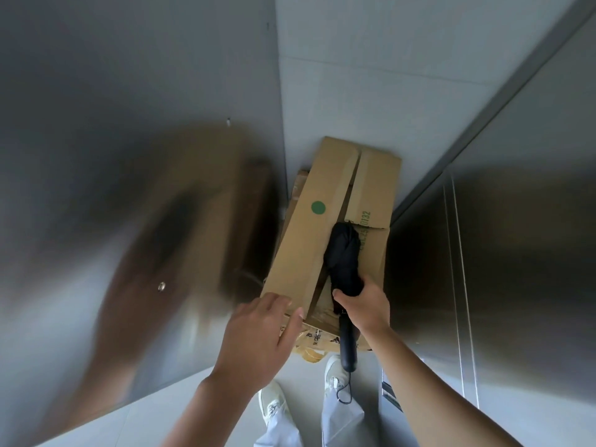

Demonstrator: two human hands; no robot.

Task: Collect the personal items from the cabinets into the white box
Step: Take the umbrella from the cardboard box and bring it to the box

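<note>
L hand (pixel 258 332) open over carton (pixel 306 250) | R hand (pixel 366 306) grips umbrella (pixel 343 258)

Pale tiled floor (pixel 354 91), cardboard box (pixel 300 253) on it, white shoes (pixel 272 401) beside

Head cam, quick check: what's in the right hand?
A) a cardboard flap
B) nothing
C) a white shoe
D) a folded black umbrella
D: the right hand is curled round a folded black umbrella, held over the cardboard box with its handle hanging below the hand.
</note>
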